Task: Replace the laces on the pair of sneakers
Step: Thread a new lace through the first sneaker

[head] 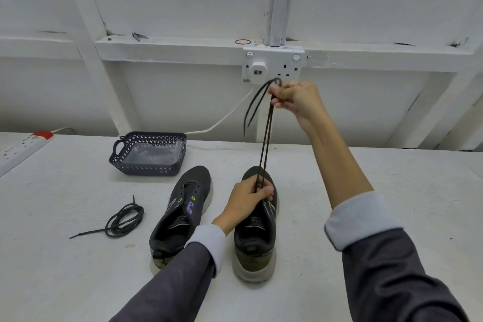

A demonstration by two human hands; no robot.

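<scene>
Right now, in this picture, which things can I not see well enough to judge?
1. Head view: the left hand covers the eyelets of the right sneaker, so where the lace enters is hidden.
2. Head view: the right hand grips the lace; its fingers hide the fold.
3. Head view: the left sleeve covers part of the left sneaker's heel.
4. Head view: glare on plastic blurs what the basket holds.

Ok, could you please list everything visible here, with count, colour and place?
unlaced sneaker: one, black, on table, leaning sideways
second sneaker: one, black, upright beside it
held lace: one, black, from second sneaker up to right hand
loose lace: one, black, coiled on table, left of sneakers
basket: one, dark blue, behind unlaced sneaker
wall socket: one, white, below ledge
power strip: one, white, table's far left
rubber band: one, red, on ledge
left hand: one, pinches held lace at second sneaker
right hand: one, raised, grips held lace
</scene>
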